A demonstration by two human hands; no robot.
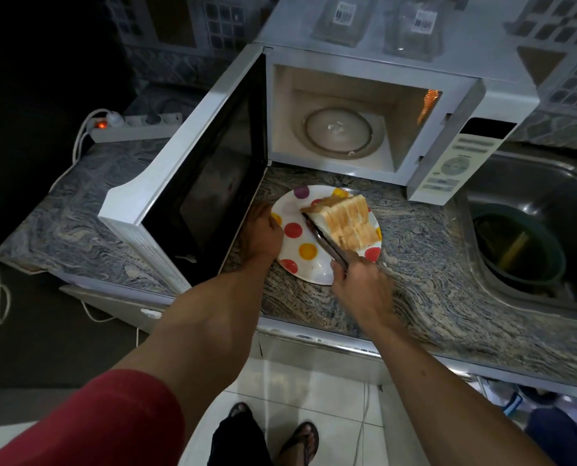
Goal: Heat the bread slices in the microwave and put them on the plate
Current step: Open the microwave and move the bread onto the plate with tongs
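Note:
A white plate with coloured dots rests on the marbled counter just in front of the microwave. A stack of several bread slices lies on its far right part. My left hand grips the plate's left rim. My right hand holds dark metal tongs, whose tips reach along the left side of the bread stack. The microwave door stands wide open to the left. Inside, the glass turntable holds no bread.
A steel sink with a dark green bowl lies to the right. A power strip with a lit red switch sits at the back left. Clear containers stand on top of the microwave. The counter edge runs just below the plate.

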